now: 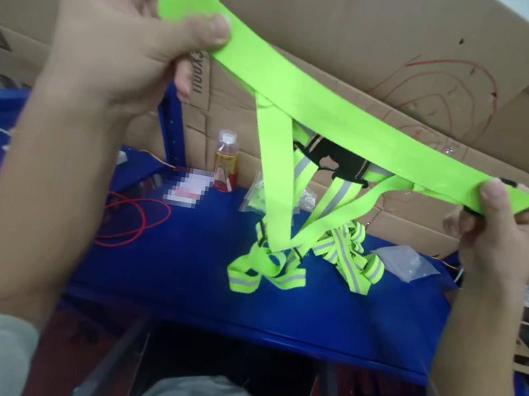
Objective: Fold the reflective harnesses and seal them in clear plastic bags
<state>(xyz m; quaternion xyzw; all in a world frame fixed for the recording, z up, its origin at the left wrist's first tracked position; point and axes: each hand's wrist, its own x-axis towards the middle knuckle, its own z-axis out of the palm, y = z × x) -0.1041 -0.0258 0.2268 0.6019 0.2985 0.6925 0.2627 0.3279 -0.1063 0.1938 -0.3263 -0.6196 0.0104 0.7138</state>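
A neon-green reflective harness (330, 111) is stretched between my two hands, its wide waist strap sloping down to the right. My left hand (121, 25) grips one end of that strap, thumb pressed flat on the front. At the other end, my right hand (504, 218) pinches the strap near a black fitting. Below the strap hang narrower green straps with grey reflective stripes and a black centre piece (344, 163). Their lower loops reach down to the blue table. Another bundle of green reflective straps (353, 260) lies behind, to the right.
On the blue table (170, 277) stand a bottle with a white cap (226, 161) and, beside it, plastic-wrapped items. A clear plastic bag (406, 262) lies at right, a red cable (143, 225) at left. Cardboard (327, 6) walls the back. Blue metal posts rise at both sides.
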